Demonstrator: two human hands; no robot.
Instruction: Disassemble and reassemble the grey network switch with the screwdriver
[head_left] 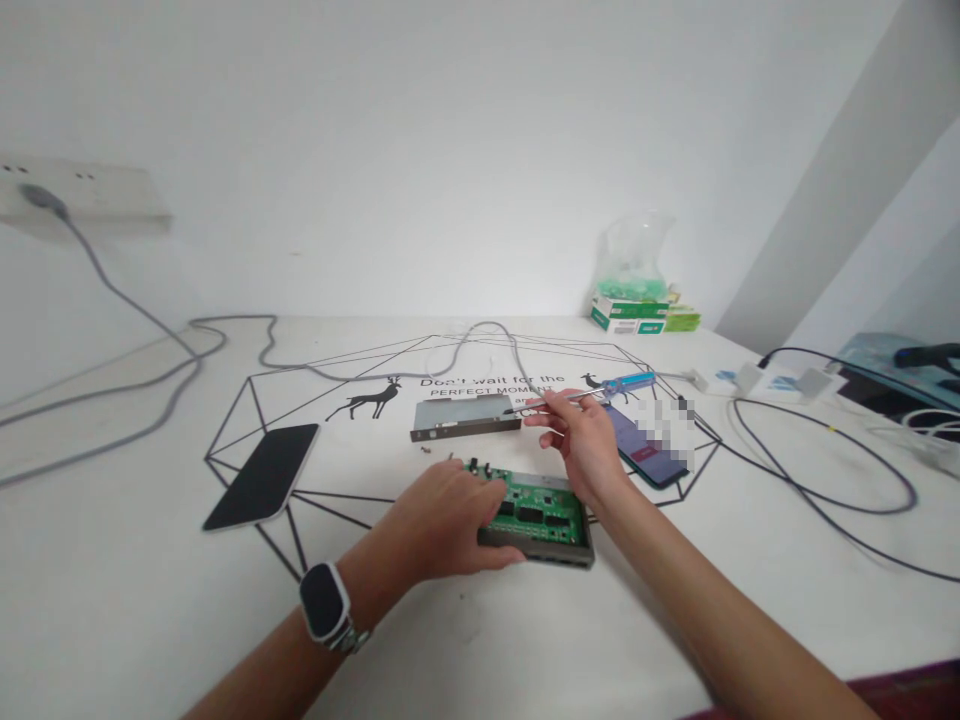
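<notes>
My left hand (pixel 450 515) grips the left end of an opened metal case with a green circuit board (pixel 536 508) inside, thumb along its near side and fingers over the board. In my right hand (pixel 583 440) is a screwdriver (pixel 628 383) with a blue handle, pinched by its shaft. The handle points right, and the tip reaches left over the separate metal cover (pixel 465 413), which lies behind the case. Whether the tip touches the cover I cannot tell. Small screws (pixel 425 450) lie on the table in front of the cover.
A dark phone (pixel 264 477) lies at left, another phone with a lit screen (pixel 646 450) at right. Grey cable (pixel 150 430) runs across the back left. Green-white boxes (pixel 630 313) under a plastic bag stand by the wall. A power strip (pixel 772 382) and black cable lie right.
</notes>
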